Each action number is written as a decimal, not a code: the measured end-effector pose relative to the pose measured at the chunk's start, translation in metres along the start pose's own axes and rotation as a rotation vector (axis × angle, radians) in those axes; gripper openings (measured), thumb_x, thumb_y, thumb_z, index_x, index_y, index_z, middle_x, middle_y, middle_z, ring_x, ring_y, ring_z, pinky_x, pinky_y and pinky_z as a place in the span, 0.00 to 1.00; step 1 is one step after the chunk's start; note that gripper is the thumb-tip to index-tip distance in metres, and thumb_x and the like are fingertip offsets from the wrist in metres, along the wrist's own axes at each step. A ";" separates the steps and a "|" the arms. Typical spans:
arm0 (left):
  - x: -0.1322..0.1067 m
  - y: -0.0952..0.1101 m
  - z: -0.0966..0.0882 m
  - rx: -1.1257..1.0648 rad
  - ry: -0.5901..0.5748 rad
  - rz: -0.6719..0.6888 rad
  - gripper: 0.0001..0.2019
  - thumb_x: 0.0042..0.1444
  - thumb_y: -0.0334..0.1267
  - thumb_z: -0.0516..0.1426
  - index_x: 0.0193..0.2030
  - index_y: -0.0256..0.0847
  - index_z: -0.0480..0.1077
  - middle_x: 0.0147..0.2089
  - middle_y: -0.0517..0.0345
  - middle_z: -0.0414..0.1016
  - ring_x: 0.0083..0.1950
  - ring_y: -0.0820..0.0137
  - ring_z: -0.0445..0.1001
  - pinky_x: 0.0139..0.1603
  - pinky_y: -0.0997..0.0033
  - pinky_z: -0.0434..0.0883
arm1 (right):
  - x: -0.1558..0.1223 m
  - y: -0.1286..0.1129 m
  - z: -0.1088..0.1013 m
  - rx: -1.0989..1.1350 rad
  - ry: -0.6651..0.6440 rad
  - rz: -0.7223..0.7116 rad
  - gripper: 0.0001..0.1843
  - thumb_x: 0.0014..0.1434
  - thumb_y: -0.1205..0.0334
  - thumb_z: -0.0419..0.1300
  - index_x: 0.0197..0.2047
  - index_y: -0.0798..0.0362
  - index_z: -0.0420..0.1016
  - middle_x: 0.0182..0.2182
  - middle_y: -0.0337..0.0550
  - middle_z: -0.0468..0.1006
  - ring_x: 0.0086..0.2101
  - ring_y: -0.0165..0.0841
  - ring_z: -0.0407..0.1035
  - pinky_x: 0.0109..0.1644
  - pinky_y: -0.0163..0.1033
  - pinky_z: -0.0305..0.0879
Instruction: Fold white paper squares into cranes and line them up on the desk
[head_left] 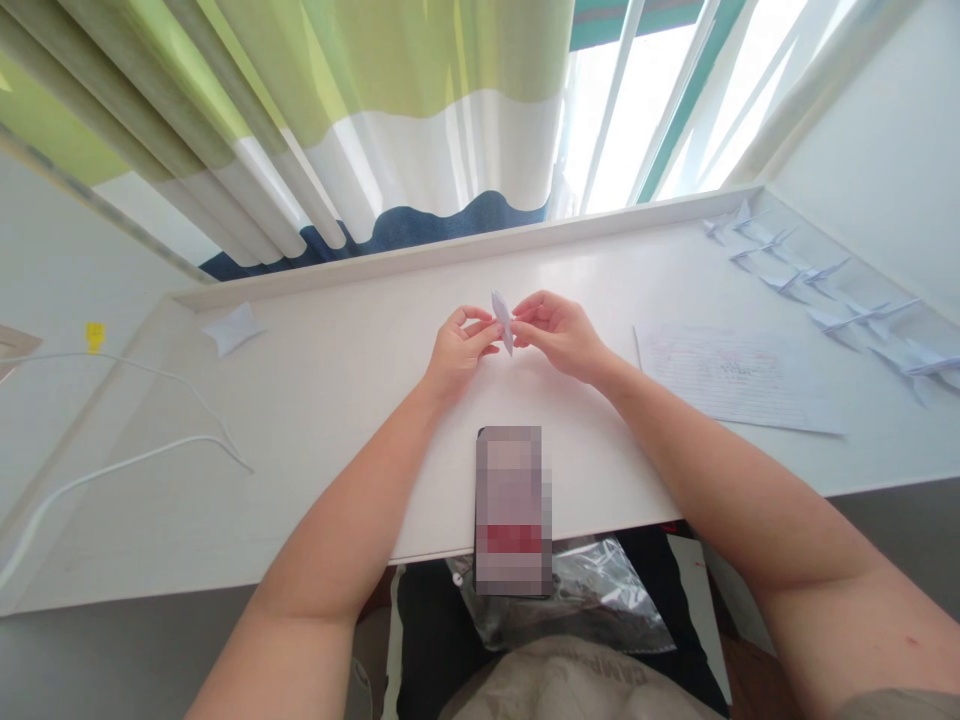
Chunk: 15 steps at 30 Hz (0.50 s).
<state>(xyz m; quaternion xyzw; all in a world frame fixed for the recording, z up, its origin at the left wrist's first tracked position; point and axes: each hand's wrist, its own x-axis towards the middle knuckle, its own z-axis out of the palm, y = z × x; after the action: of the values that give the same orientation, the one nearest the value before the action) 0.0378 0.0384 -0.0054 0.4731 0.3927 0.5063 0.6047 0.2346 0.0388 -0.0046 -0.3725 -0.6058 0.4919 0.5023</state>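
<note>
Between my two hands, above the middle of the white desk, is a small piece of folded white paper (502,322), held upright and seen nearly edge-on. My left hand (466,345) pinches its left side between thumb and fingers. From the other side, my right hand (555,330) grips it with thumb and fingertips. The paper's exact folds are too small to make out. Below the hands, a phone (514,510) with a blurred screen lies at the desk's front edge.
Several folded paper cranes (862,318) stand along the right side of the desk (337,400). Printed sheets (739,380) lie near my right forearm. At the far left is a star-like folded paper (234,328), with white cables (150,455) nearer. A clear plastic bag (607,590) rests on my lap.
</note>
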 end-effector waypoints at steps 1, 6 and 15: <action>0.000 -0.001 0.001 0.003 0.003 0.008 0.21 0.51 0.44 0.78 0.41 0.44 0.73 0.39 0.58 0.86 0.41 0.68 0.84 0.46 0.66 0.76 | 0.000 0.001 0.000 -0.004 0.003 0.002 0.30 0.54 0.33 0.80 0.43 0.47 0.79 0.34 0.41 0.86 0.34 0.36 0.80 0.45 0.49 0.81; -0.002 -0.004 0.006 0.017 0.015 0.003 0.21 0.50 0.46 0.80 0.44 0.40 0.79 0.42 0.54 0.87 0.44 0.65 0.85 0.51 0.60 0.80 | 0.000 0.002 0.001 -0.038 0.032 0.022 0.27 0.53 0.37 0.81 0.42 0.48 0.83 0.38 0.43 0.87 0.38 0.38 0.81 0.48 0.50 0.80; -0.004 -0.002 0.006 0.016 0.051 0.027 0.25 0.46 0.51 0.82 0.40 0.40 0.79 0.41 0.54 0.87 0.45 0.66 0.85 0.57 0.57 0.83 | 0.000 -0.003 0.000 -0.172 0.102 -0.003 0.25 0.53 0.37 0.79 0.37 0.49 0.84 0.40 0.45 0.88 0.43 0.42 0.82 0.53 0.53 0.80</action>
<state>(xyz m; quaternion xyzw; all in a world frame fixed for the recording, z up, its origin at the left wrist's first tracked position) 0.0434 0.0328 -0.0054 0.4700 0.4056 0.5234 0.5836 0.2344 0.0379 -0.0018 -0.4380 -0.6197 0.4178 0.4995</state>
